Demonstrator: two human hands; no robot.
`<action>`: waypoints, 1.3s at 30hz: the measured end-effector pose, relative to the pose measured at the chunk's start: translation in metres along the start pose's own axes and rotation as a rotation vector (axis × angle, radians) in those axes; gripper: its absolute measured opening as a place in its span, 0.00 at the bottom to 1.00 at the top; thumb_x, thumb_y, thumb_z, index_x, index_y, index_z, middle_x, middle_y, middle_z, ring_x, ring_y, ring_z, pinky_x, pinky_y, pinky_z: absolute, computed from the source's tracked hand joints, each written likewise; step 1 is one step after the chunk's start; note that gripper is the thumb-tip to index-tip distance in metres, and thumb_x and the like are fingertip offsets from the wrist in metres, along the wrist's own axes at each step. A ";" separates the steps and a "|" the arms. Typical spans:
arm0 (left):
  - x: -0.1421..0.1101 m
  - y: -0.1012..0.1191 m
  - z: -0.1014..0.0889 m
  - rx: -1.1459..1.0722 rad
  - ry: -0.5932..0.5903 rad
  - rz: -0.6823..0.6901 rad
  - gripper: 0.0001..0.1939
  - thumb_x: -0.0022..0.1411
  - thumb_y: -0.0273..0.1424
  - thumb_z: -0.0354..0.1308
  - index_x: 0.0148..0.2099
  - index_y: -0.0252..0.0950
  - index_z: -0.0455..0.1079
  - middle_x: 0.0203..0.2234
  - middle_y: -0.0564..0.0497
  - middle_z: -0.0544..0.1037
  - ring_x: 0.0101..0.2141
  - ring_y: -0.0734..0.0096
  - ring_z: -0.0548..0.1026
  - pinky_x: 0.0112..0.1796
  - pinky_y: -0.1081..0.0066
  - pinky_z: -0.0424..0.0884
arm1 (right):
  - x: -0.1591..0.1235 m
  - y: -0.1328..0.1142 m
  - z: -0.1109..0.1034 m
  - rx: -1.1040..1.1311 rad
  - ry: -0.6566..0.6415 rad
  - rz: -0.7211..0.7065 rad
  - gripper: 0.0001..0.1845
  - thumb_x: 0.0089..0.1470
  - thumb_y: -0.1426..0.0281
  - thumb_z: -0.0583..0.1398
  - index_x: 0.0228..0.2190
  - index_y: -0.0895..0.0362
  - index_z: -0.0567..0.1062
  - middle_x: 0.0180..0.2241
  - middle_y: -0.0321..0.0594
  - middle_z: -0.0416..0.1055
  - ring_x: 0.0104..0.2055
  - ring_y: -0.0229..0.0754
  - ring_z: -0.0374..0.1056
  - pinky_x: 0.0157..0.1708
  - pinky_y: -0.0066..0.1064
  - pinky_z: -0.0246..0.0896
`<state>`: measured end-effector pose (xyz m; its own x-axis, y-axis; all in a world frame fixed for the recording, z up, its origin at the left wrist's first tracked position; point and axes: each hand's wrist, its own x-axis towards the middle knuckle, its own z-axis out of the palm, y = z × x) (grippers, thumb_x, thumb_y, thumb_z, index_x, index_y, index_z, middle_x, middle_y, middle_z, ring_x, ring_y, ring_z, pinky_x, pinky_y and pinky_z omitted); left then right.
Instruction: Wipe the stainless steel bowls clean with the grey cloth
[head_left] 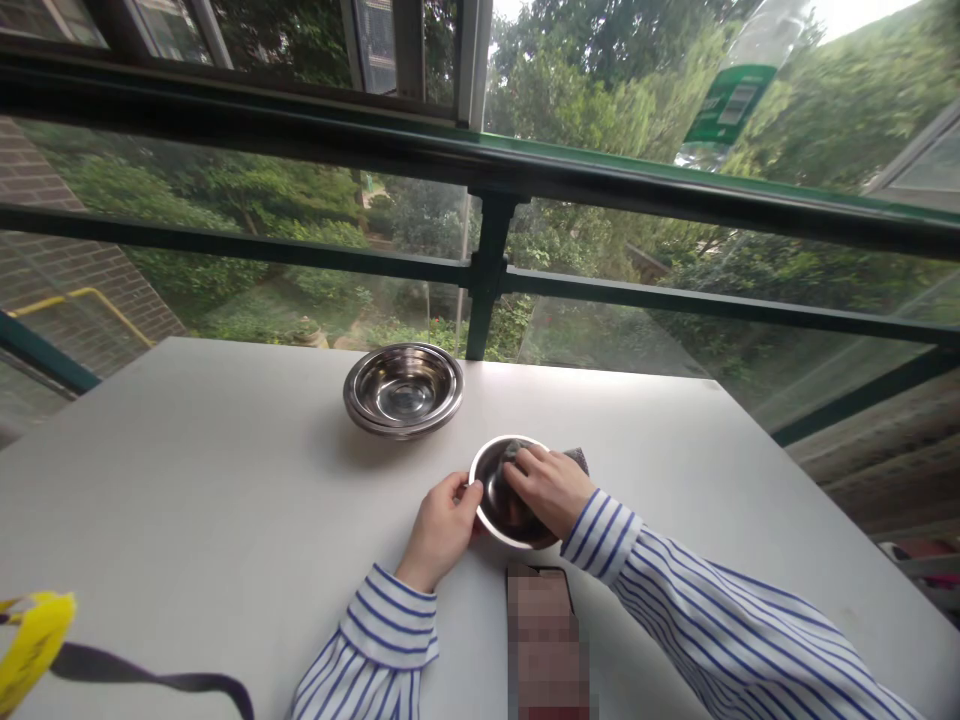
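A steel bowl (517, 540) with a bright rim stands on the white table. My left hand (442, 525) grips its left rim, thumb over the edge and fingers outside. My right hand (551, 485) reaches into the bowl from the right, its fingers closed on a bunched grey cloth (514, 452) against the inner wall. A dark grey, textured piece (577, 458) shows behind that hand; whether it belongs to the cloth I cannot tell. Beyond the bowl, to the left, sit nested steel bowls (405, 392), touched by neither hand.
A phone (544, 640) with a blurred-out screen lies just in front of the bowl. At the lower left are a yellow object (34, 650) and a black strap (150, 680). A green railing (487, 270) borders the table's far side, and a plastic bottle (731, 100) stands above it.
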<state>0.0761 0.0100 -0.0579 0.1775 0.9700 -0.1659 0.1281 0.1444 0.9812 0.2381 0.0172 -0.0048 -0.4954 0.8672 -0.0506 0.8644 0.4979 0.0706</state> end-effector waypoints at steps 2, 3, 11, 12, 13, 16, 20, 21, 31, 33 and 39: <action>-0.001 0.000 0.001 -0.006 0.003 0.003 0.18 0.55 0.40 0.51 0.41 0.33 0.72 0.23 0.50 0.74 0.22 0.68 0.71 0.24 0.72 0.67 | 0.003 -0.002 0.005 0.015 -0.010 0.026 0.10 0.53 0.72 0.54 0.36 0.61 0.71 0.35 0.50 0.68 0.38 0.49 0.63 0.34 0.35 0.59; -0.001 0.001 0.001 -0.012 0.008 0.005 0.18 0.55 0.39 0.51 0.43 0.33 0.71 0.26 0.49 0.76 0.24 0.68 0.72 0.25 0.71 0.68 | 0.003 -0.003 0.006 0.025 -0.016 0.039 0.10 0.52 0.72 0.54 0.37 0.62 0.71 0.35 0.50 0.68 0.38 0.49 0.64 0.35 0.35 0.59; -0.002 0.004 0.004 0.030 -0.012 0.091 0.19 0.57 0.34 0.50 0.49 0.34 0.69 0.39 0.45 0.76 0.36 0.64 0.72 0.40 0.67 0.67 | -0.012 0.000 0.001 0.066 -0.019 0.018 0.15 0.55 0.73 0.51 0.44 0.61 0.70 0.43 0.49 0.70 0.43 0.47 0.64 0.42 0.37 0.59; -0.003 0.004 0.004 0.052 -0.015 0.106 0.18 0.57 0.34 0.50 0.48 0.35 0.70 0.37 0.45 0.76 0.35 0.64 0.72 0.41 0.66 0.67 | -0.014 0.001 0.003 0.050 0.013 0.016 0.15 0.55 0.73 0.51 0.43 0.61 0.70 0.47 0.50 0.67 0.47 0.50 0.62 0.43 0.39 0.58; -0.003 0.004 0.005 0.069 -0.011 0.118 0.18 0.57 0.34 0.50 0.48 0.35 0.71 0.37 0.46 0.76 0.35 0.64 0.72 0.41 0.66 0.66 | -0.016 0.001 0.005 0.039 0.043 0.013 0.14 0.55 0.73 0.51 0.42 0.61 0.71 0.50 0.51 0.64 0.51 0.52 0.59 0.45 0.42 0.57; -0.005 0.003 0.005 0.069 -0.001 0.117 0.18 0.57 0.35 0.50 0.47 0.35 0.71 0.36 0.46 0.76 0.35 0.64 0.72 0.41 0.66 0.66 | -0.016 0.002 0.012 0.066 0.028 -0.009 0.16 0.54 0.73 0.52 0.44 0.64 0.69 0.52 0.54 0.62 0.52 0.52 0.58 0.47 0.40 0.57; -0.007 0.006 0.005 -0.016 -0.051 0.084 0.18 0.58 0.36 0.49 0.48 0.35 0.70 0.36 0.46 0.77 0.35 0.63 0.73 0.37 0.68 0.68 | -0.011 0.001 0.015 0.130 -0.055 0.001 0.16 0.53 0.75 0.52 0.44 0.66 0.69 0.45 0.55 0.68 0.46 0.49 0.64 0.43 0.38 0.60; -0.008 0.006 0.005 -0.036 -0.069 0.074 0.19 0.58 0.36 0.49 0.48 0.35 0.70 0.36 0.46 0.77 0.34 0.63 0.73 0.36 0.68 0.69 | -0.009 0.001 0.015 0.137 -0.058 0.006 0.15 0.53 0.75 0.52 0.42 0.66 0.70 0.43 0.54 0.69 0.44 0.49 0.65 0.42 0.37 0.60; -0.010 0.011 0.003 -0.086 -0.082 0.048 0.17 0.57 0.37 0.50 0.43 0.34 0.72 0.24 0.51 0.76 0.25 0.68 0.71 0.27 0.73 0.67 | -0.002 -0.003 0.013 0.256 -0.133 -0.242 0.07 0.46 0.79 0.56 0.26 0.58 0.73 0.30 0.37 0.73 0.35 0.38 0.66 0.40 0.27 0.58; -0.009 0.011 0.002 -0.072 -0.073 0.053 0.16 0.57 0.37 0.50 0.41 0.34 0.73 0.22 0.52 0.75 0.24 0.69 0.70 0.27 0.73 0.66 | -0.004 -0.003 0.013 0.257 -0.152 -0.259 0.08 0.46 0.80 0.56 0.24 0.57 0.73 0.28 0.37 0.73 0.35 0.38 0.66 0.38 0.26 0.58; -0.008 0.011 0.003 -0.134 -0.092 -0.083 0.18 0.54 0.38 0.53 0.42 0.33 0.72 0.20 0.53 0.73 0.21 0.69 0.69 0.23 0.71 0.68 | 0.004 -0.016 0.010 0.190 -0.091 -0.034 0.12 0.54 0.77 0.50 0.37 0.64 0.71 0.36 0.52 0.71 0.42 0.48 0.64 0.36 0.35 0.60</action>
<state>0.0790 0.0030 -0.0455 0.2613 0.9326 -0.2491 0.0161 0.2538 0.9671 0.2237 0.0125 -0.0162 -0.5218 0.8415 -0.1401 0.8525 0.5084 -0.1214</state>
